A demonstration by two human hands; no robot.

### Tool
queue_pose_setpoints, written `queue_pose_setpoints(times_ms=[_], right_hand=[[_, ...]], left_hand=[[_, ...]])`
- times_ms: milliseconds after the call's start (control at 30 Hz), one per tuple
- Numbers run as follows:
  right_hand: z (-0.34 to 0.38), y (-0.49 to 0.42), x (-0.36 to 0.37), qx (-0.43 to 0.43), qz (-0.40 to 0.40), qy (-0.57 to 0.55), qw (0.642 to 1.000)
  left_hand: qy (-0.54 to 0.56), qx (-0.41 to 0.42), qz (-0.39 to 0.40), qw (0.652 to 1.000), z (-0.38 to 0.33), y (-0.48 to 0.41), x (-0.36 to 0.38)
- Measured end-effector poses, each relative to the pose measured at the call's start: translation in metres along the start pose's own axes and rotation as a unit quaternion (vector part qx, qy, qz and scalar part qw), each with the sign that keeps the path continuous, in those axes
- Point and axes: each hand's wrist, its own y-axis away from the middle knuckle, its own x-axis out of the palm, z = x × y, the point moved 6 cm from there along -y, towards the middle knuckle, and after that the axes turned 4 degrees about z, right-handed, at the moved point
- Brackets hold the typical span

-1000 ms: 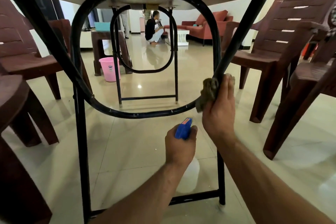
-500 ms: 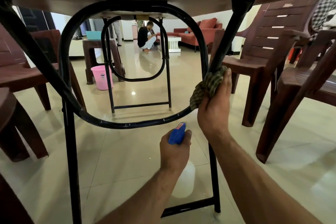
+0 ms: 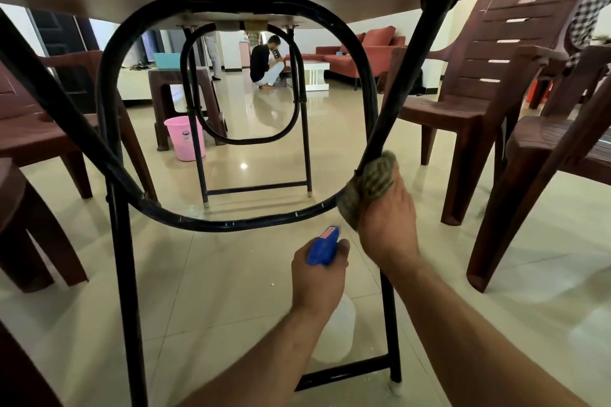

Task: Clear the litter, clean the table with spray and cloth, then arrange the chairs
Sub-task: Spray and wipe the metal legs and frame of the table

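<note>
Table frame [image 3: 231, 225], seen from beneath: right hand [image 3: 388, 225] grips a cloth [image 3: 370, 185] around its black tube; left hand [image 3: 319, 277] holds a spray bottle [image 3: 323, 245].

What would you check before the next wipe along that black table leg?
1. Cloth wrapped on the slanted brace where it meets the black loop: ok.
2. Right hand presses the cloth against the metal: ok.
3. Left hand grips the spray bottle by its blue head: ok.
4. Nozzle aimed at the frame: cannot tell.
5. Room to slide upward along the brace: ok, bare metal above the cloth.
6. Brown chair stands apart from the brace, to the right: ok.
</note>
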Motion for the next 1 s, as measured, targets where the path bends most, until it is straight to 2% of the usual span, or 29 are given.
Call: queue_pose_setpoints(times_ms=[33,100,233,267,300,333,367,400,433,500,567,667,767,900,1000], right_hand=[[-0.019,0.015,0.013,0.020,0.038,0.089,0.995],[-0.049,0.054,0.032,0.045,0.097,0.177,0.978],[-0.105,0.126,0.059,0.144,0.216,0.160,0.952],[-0.108,0.134,0.062,0.159,0.221,0.119,0.955],[-0.106,0.138,0.064,0.168,0.202,0.033,0.964],[-0.095,0.136,0.062,0.164,0.167,-0.093,0.968],[-0.084,0.133,0.057,0.179,0.128,-0.216,0.951],[-0.079,0.131,0.053,0.180,0.091,-0.282,0.938],[-0.073,0.129,0.048,0.170,0.071,-0.291,0.939],[-0.076,0.136,0.045,0.134,0.072,-0.200,0.968],[-0.112,0.160,0.062,0.147,0.118,-0.126,0.974],[-0.166,0.212,0.090,0.197,0.231,-0.070,0.950],[-0.210,0.260,0.116,0.237,0.356,0.077,0.901],[-0.217,0.269,0.126,0.234,0.350,0.218,0.881],[-0.209,0.266,0.125,0.268,0.329,0.211,0.881]], left_hand=[[-0.008,-0.001,-0.004,1.000,0.001,-0.001,-0.001],[-0.016,-0.002,-0.008,1.000,0.001,-0.001,0.000],[-0.012,0.004,-0.001,1.000,-0.003,0.003,0.003],[-0.010,0.003,0.001,1.000,-0.003,0.003,0.003],[-0.012,0.001,0.005,1.000,-0.001,0.003,0.005],[-0.018,0.000,0.007,1.000,0.001,0.002,0.006],[-0.028,0.001,0.008,1.000,0.003,0.002,0.008],[-0.045,0.000,0.011,0.999,0.008,0.003,0.010],[-0.060,-0.003,0.015,0.998,0.014,0.004,0.012],[-0.074,-0.016,0.030,0.997,0.029,0.010,0.014],[-0.079,-0.034,0.047,0.995,0.045,0.014,0.015],[-0.066,-0.052,0.052,0.995,0.062,0.016,0.011],[-0.075,-0.057,0.053,0.994,0.074,0.016,0.008],[-0.082,-0.064,0.052,0.993,0.089,0.016,0.000],[-0.093,-0.075,0.047,0.992,0.099,0.021,-0.009]])
